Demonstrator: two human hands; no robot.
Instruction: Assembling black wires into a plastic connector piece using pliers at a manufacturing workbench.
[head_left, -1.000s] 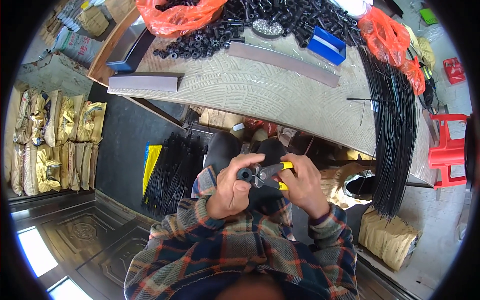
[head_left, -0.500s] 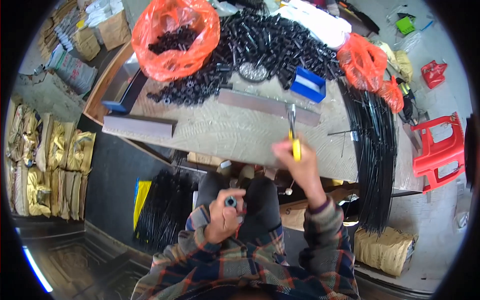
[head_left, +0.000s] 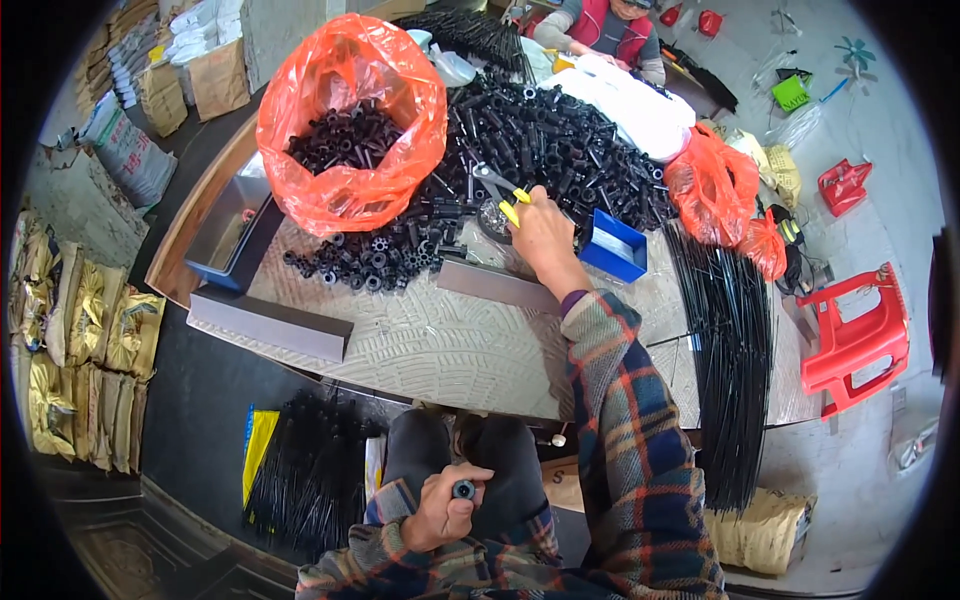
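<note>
Over my lap, my left hand (head_left: 445, 510) is closed around a dark cylindrical part (head_left: 463, 490), its round hollow end facing up. My right arm stretches across the table, and my right hand (head_left: 545, 235) grips yellow-handled pliers (head_left: 520, 197). Their metal jaws lie over the front of a large heap of black tubular parts (head_left: 540, 135). Under the hand sits a round dish (head_left: 492, 222) of small shiny pieces, partly hidden. Just right of the hand stands a blue box (head_left: 615, 248). A long metal bar (head_left: 495, 284) lies below my right wrist.
An orange plastic bag (head_left: 350, 195) of black parts stands at the left, near a grey bin (head_left: 222, 240) and another bar (head_left: 270, 325). Long black rods (head_left: 735, 350) hang over the right edge beside a red stool (head_left: 860, 335). Across the table a person (head_left: 605, 35) works.
My right hand has reached forward and left with the pliers, from the table's near edge to the heap. The view has tilted up, showing the person opposite. My left hand keeps its hold.
</note>
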